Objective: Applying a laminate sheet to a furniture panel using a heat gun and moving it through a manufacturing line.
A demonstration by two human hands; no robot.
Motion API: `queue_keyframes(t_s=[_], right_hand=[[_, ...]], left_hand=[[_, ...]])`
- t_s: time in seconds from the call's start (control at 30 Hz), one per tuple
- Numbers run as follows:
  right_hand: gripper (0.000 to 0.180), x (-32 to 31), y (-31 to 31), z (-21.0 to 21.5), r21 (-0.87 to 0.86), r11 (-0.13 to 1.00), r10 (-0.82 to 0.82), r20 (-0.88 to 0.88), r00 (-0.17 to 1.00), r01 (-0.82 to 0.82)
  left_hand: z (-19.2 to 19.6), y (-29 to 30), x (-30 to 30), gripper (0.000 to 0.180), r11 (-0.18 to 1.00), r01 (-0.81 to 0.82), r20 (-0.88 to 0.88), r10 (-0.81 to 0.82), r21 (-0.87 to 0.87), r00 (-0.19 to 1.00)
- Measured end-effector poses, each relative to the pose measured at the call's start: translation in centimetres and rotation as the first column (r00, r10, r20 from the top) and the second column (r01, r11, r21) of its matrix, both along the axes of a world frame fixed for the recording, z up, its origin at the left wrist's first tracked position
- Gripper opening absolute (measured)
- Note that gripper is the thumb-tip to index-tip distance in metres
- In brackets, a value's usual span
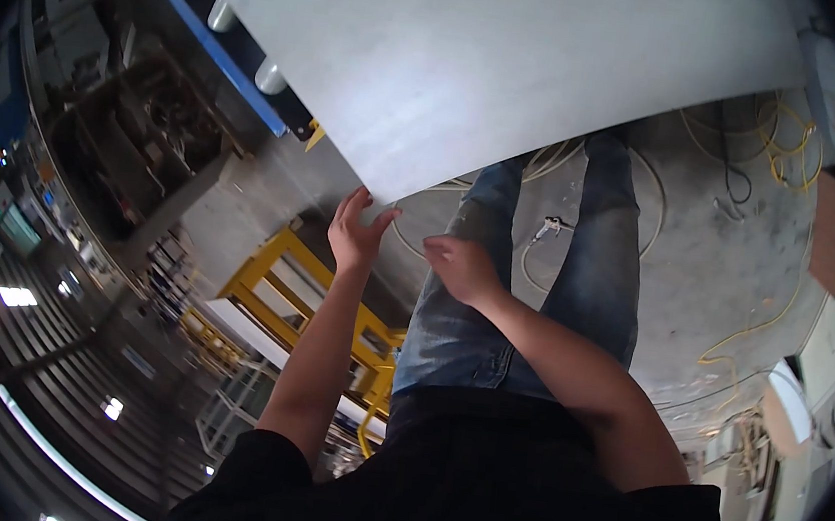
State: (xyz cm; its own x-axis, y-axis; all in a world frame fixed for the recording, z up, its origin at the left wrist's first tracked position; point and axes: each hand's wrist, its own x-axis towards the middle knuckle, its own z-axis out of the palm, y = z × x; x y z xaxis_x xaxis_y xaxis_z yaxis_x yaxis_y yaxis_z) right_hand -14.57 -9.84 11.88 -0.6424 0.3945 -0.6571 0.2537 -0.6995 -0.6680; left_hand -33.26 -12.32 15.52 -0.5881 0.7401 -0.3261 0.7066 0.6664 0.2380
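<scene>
A large pale sheet is spread across the top of the frame, with one corner pointed down toward the left hand, left of centre. There the grip is spread, thumb apart from fingers, right by the corner; whether the edge is actually touched cannot be told. No object is seen in the right hand, near the centre, and how far its fingers are closed cannot be made out.

For good handling, the corner should be taken lightly between thumb and finger pads — squeezing there could mark or bend it. The free edge, right of the corner, is probably best supported by the right hand, so that the sheet is kept flat over the rollers at upper left. Footing should be watched too — a hose is looped around the legs.
</scene>
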Motion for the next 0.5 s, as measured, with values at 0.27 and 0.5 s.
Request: queue_keyframes(t_s=[0.27, 0.5], right_hand=[[0.020, 2.1, 4.5, 0.4, 0.084, 0.990, 0.093, 0.223, 0.970, -0.114], [0.027, 0.6, 7.6, 0.2, -0.131, 0.980, -0.131, 0.157, 0.979, 0.153]], left_hand=[[-0.7, -0.9, -0.9, 0.019, 0.973, 0.197, 0.015, -0.200, 0.119, 0.980], [-0.4, -0.6, -0.4, 0.021, 0.974, -0.203, 0.345, 0.159, 0.096, 0.925]])
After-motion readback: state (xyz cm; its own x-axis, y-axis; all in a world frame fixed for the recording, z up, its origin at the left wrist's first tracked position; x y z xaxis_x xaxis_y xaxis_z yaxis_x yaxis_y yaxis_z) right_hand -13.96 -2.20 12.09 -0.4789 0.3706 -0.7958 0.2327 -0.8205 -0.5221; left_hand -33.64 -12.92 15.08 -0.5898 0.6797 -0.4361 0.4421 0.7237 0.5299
